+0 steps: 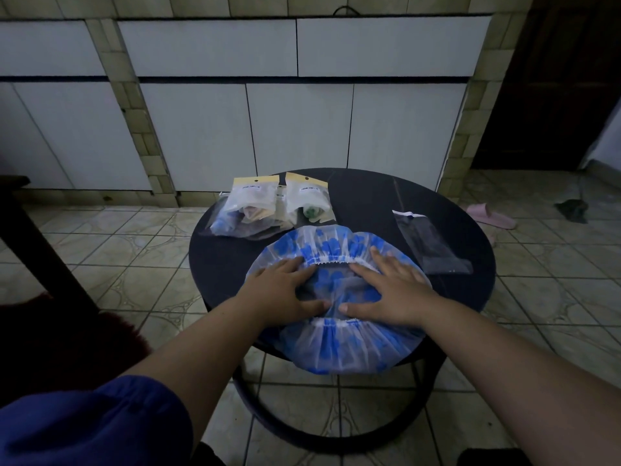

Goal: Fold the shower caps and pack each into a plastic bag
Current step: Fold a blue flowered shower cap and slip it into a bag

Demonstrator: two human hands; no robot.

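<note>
- Both hands are laid flat w/ fingers spread: left hand (285, 290) and right hand (389, 290) are pressed onto the shower cap (339, 344); nothing is gripped by either.
- Cap is spread opening-up on the round table (369, 200), elastic rim (332, 260) visible between the hands; its near edge is hung over the table's front edge.
- Risk 1: w/ that overhang, cap could be dragged off toward the floor if pressure is eased or the film is pulled nearward.
- Risk 2: film looks thin and slick, so air may be trapped under the palms and the fold could spring back bc of the elastic.
- Risk 3: empty plastic bag (433, 243) lies just right of the cap; it could be brushed off the table by a wide sweep of the right arm.
- Packed bags (268, 206) sit at the far side, touching the cap's far edge; they could be nudged if the cap is pushed fwd.
</note>
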